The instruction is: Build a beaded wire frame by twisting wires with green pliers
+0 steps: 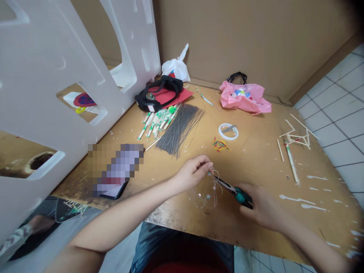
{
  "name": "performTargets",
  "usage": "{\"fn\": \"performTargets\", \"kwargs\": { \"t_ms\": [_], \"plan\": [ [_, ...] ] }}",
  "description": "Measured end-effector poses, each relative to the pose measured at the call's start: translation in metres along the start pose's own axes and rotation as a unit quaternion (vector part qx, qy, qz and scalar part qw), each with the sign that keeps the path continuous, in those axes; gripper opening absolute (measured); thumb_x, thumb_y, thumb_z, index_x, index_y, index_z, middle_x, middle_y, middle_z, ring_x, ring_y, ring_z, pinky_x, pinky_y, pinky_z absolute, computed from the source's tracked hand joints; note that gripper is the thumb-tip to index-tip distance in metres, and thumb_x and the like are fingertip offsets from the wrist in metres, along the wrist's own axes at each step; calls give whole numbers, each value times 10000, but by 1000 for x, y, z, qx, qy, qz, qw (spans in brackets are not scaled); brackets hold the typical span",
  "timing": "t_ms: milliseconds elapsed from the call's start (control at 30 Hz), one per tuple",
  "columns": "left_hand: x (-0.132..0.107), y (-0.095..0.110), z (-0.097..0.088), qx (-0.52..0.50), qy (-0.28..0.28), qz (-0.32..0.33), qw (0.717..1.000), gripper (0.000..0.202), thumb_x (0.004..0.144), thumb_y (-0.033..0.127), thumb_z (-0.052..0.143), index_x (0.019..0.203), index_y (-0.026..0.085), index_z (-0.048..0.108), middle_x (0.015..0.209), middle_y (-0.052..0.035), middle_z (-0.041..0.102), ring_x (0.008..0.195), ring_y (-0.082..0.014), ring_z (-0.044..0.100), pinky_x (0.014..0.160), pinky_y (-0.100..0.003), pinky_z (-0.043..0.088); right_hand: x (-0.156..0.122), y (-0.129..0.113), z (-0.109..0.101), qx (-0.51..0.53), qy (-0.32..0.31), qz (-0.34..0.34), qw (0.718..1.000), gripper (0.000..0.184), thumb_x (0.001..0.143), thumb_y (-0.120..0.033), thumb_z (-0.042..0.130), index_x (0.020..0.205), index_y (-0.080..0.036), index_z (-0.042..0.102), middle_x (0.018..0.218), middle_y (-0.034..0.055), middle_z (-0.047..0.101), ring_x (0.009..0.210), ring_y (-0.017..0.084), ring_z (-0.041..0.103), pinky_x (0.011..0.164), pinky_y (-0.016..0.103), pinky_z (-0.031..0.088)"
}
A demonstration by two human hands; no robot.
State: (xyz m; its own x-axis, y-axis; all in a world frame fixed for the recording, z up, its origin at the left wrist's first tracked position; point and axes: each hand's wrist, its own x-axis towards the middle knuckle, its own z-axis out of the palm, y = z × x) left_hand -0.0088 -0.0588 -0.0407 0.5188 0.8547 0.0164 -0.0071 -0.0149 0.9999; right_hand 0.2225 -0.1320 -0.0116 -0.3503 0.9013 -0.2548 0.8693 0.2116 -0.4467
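Note:
My left hand point(196, 172) pinches a thin looped wire with small clear beads point(208, 196) strung along it. The loops hang below the fingertips, just above or on the wooden table point(176, 212). In my right hand point(260, 204) are needle-nose pliers point(238, 194) with green and black handles. Their jaws point left and meet the wire beside my left fingertips. Whether the jaws are closed on the wire cannot be made out. Beyond my left hand lies a small bundle of red, yellow and green wires point(221, 145), with a white ring-shaped roll point(228, 131) behind it.
A heap of grey wires point(179, 131) lies beside wrapped chopsticks point(157, 121) and a black head strap point(159, 93). A phone point(121, 174) rests at left near a white plastic panel point(71, 41). A pink bag point(244, 96) and a stick frame point(297, 138) are at right.

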Motion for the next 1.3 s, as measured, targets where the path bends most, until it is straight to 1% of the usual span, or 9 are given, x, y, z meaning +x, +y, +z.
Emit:
{"fn": "performTargets", "kwargs": {
  "t_ms": [100, 267, 467, 567, 733, 833, 933, 1100, 1300],
  "plan": [
    [1, -3, 1, -37, -12, -9, 999, 414, 852, 543, 480, 776, 138, 523, 580, 51, 441, 444, -41, 336, 437, -187, 256, 1, -3, -3, 9, -8, -1, 1000, 294, 626, -141, 502, 889, -215, 611, 788, 18, 666, 657, 159, 567, 599, 247, 396],
    [4, -7, 1, -106, -42, -26, 993, 405, 836, 540, 508, 775, 139, 492, 673, 25, 528, 409, -15, 335, 400, -181, 236, 5, -7, -7, 12, -35, -2, 999, 155, 623, -134, 482, 742, -202, 554, 664, -16, 596, 605, 134, 503, 561, 234, 343],
    [4, -8, 0, -107, -38, -24, 993, 396, 837, 519, 524, 772, 128, 510, 660, 27, 532, 408, -8, 348, 397, -169, 244, 5, -8, -6, 8, -42, 6, 999, 88, 635, -141, 479, 696, -193, 514, 652, -22, 570, 603, 123, 472, 561, 234, 326],
    [5, -5, -2, -114, -40, -53, 991, 410, 812, 532, 551, 777, 123, 533, 652, 19, 559, 395, -16, 393, 389, -169, 276, 4, -7, -5, 12, -35, 9, 999, 106, 633, -145, 478, 711, -192, 534, 650, -22, 566, 597, 125, 473, 557, 237, 329],
    [7, 5, -7, -199, -27, -87, 976, 393, 757, 485, 646, 904, 129, 565, 851, -55, 675, 549, -93, 613, 535, -218, 455, 3, 1, 0, 30, 14, 15, 999, 176, 658, -159, 471, 791, -186, 582, 688, -10, 603, 612, 134, 522, 566, 237, 361],
    [7, 6, -8, -247, -23, -89, 965, 421, 770, 479, 638, 1003, 135, 567, 930, -88, 692, 633, -140, 665, 582, -247, 478, 3, 9, 4, 37, 51, 13, 998, 225, 670, -171, 473, 851, -188, 605, 750, 9, 643, 666, 153, 569, 605, 246, 399],
    [7, 4, -8, -242, -26, -81, 967, 408, 785, 472, 625, 982, 117, 582, 854, -86, 692, 637, -149, 663, 598, -260, 482, 4, 15, 8, 32, 91, 19, 995, 266, 668, -190, 481, 898, -190, 614, 771, 18, 659, 669, 164, 587, 612, 255, 420],
    [6, 3, -6, -194, -14, -35, 980, 371, 796, 462, 610, 917, 114, 577, 691, -19, 629, 554, -109, 600, 590, -259, 478, 4, 17, 11, 7, 128, 10, 992, 258, 674, -210, 484, 896, -187, 612, 768, 27, 667, 643, 168, 595, 599, 263, 430],
    [6, 2, -7, -167, -9, -24, 986, 344, 791, 421, 621, 951, 123, 559, 674, 13, 594, 535, -79, 560, 565, -232, 459, 3, 19, 14, -19, 146, -8, 989, 285, 672, -203, 491, 930, -185, 611, 737, 15, 657, 609, 160, 592, 583, 261, 430]
  ]
}}
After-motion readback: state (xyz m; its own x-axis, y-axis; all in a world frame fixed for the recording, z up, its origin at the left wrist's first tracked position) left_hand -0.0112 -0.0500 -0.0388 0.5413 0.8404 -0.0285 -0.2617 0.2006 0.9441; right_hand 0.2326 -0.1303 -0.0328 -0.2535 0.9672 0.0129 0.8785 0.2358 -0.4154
